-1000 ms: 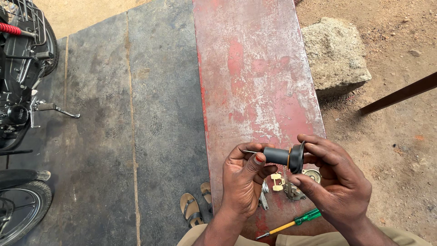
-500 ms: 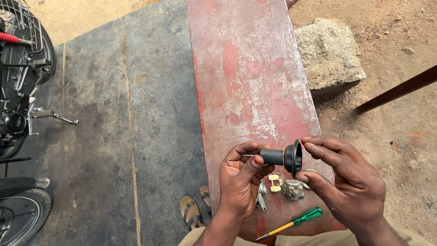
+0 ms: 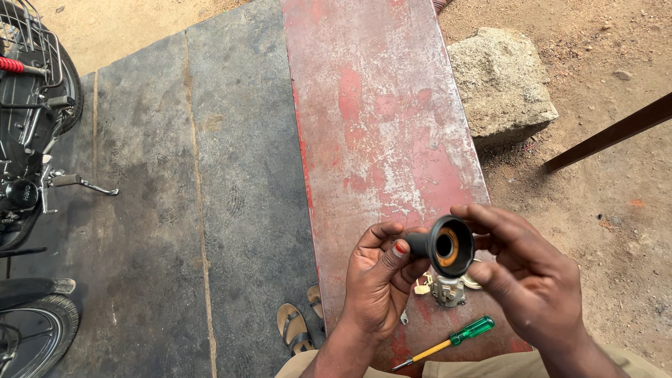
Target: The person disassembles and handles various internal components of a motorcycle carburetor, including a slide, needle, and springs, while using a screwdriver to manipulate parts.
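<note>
Both hands hold a black funnel-shaped part (image 3: 442,245) above the near end of a worn red bench (image 3: 378,126); the left hand (image 3: 378,283) is closed round its narrow stem, the right hand (image 3: 535,280) grips its wide rim with fingertips; below it on the bench lie a small metal fitting (image 3: 448,290), partly hidden by the part, and a green-handled screwdriver (image 3: 448,343) near the edge; a sandalled foot (image 3: 294,327) rests on the dark mat (image 3: 210,175), a motorcycle (image 3: 28,140) stands at left, a rough stone block (image 3: 500,84) sits just beside the bench; half a second ago the part lay side-on, now its wide mouth faces the camera, showing an orange ring inside.
</note>
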